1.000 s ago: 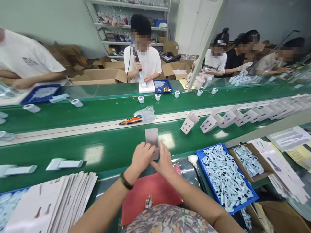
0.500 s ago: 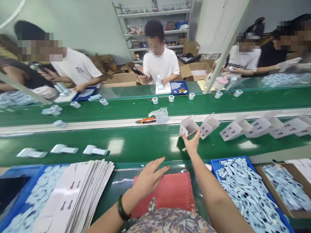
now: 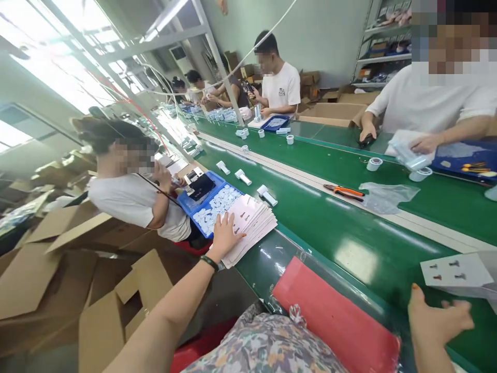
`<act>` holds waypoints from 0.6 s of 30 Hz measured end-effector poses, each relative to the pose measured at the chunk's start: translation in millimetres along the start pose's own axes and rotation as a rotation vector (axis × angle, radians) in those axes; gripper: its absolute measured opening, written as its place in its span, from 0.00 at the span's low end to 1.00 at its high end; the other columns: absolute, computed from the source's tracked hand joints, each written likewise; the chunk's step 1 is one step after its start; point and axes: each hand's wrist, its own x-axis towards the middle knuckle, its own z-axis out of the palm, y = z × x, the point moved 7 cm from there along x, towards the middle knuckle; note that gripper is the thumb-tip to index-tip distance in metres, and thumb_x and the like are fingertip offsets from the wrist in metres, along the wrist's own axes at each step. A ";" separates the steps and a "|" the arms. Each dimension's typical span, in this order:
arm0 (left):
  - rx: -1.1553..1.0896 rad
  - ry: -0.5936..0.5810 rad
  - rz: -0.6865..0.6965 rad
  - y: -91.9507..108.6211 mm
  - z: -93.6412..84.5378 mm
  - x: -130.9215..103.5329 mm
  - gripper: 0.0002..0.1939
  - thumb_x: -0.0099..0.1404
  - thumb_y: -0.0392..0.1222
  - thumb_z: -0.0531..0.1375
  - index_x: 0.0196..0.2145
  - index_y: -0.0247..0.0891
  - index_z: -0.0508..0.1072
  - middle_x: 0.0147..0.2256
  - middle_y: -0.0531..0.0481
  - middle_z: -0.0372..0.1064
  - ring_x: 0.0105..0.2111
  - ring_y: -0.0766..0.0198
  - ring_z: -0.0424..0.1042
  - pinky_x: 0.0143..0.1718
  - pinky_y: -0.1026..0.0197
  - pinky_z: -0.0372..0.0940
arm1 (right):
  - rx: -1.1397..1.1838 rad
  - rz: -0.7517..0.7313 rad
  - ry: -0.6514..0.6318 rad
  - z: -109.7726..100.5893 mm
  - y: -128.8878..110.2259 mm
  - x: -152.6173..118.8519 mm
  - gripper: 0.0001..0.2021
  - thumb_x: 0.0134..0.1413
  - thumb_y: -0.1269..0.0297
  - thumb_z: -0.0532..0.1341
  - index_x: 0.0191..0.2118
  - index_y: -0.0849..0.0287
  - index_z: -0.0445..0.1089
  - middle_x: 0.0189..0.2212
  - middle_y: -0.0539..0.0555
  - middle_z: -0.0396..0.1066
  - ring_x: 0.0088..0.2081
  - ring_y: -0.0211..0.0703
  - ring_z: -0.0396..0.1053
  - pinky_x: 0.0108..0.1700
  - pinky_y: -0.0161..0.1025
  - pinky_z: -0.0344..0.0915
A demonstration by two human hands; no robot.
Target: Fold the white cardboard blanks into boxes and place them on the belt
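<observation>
My left hand (image 3: 225,235) rests with spread fingers on the near end of a stack of flat white printed cartons (image 3: 254,225). Beside that stack, a blue tray (image 3: 202,228) holds many small pale-blue parts. Off to the right, my right hand (image 3: 438,318) is open over the green belt, thumb raised and fingers slightly blurred. Just beyond it stands a folded-up white box (image 3: 456,270) with small printed pictures, apart from the fingers and cut off by the view's edge. A red mat (image 3: 334,316) lies between my hands.
Several pale-blue handheld devices (image 3: 267,196) lie on the green belt (image 3: 310,207). Orange-handled pliers (image 3: 344,192) and a clear plastic bag (image 3: 388,197) are on the white divider. A co-worker (image 3: 128,191) sits at left near open cardboard boxes (image 3: 128,305); others work across the belt.
The view has swung left. My left hand has gone from above the red mat to the carton stack. My right hand has let go of the white box and drawn back.
</observation>
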 end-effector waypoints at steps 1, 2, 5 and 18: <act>0.009 -0.032 -0.020 -6.0 5.4 5.1 0.44 0.60 0.53 0.70 0.67 0.30 0.64 0.70 0.24 0.54 0.72 0.24 0.47 0.68 0.29 0.52 | -0.025 -0.026 -0.023 5.6 -10.2 -13.8 0.50 0.47 0.42 0.65 0.71 0.69 0.57 0.56 0.83 0.65 0.68 0.89 0.54 0.62 0.83 0.55; 0.011 -0.063 -0.021 -9.4 10.7 7.7 0.42 0.61 0.54 0.69 0.67 0.31 0.65 0.70 0.24 0.56 0.70 0.24 0.51 0.67 0.30 0.54 | -0.032 -0.017 -0.053 14.1 -19.4 -29.2 0.45 0.46 0.43 0.65 0.65 0.68 0.65 0.51 0.80 0.70 0.66 0.87 0.58 0.62 0.80 0.58; -0.023 -0.111 0.090 -9.8 19.0 2.6 0.31 0.66 0.52 0.65 0.63 0.38 0.70 0.67 0.32 0.62 0.67 0.33 0.61 0.65 0.36 0.60 | 0.109 0.045 -0.311 61.8 -54.1 -86.0 0.36 0.45 0.39 0.62 0.54 0.62 0.74 0.46 0.72 0.77 0.58 0.77 0.71 0.60 0.69 0.66; -0.163 -0.068 0.606 -4.1 4.1 -78.4 0.19 0.71 0.44 0.58 0.57 0.44 0.77 0.60 0.38 0.70 0.60 0.42 0.69 0.61 0.39 0.68 | 0.672 0.388 -1.187 215.4 -281.9 -275.6 0.17 0.50 0.52 0.67 0.44 0.54 0.73 0.36 0.53 0.80 0.35 0.43 0.79 0.41 0.44 0.77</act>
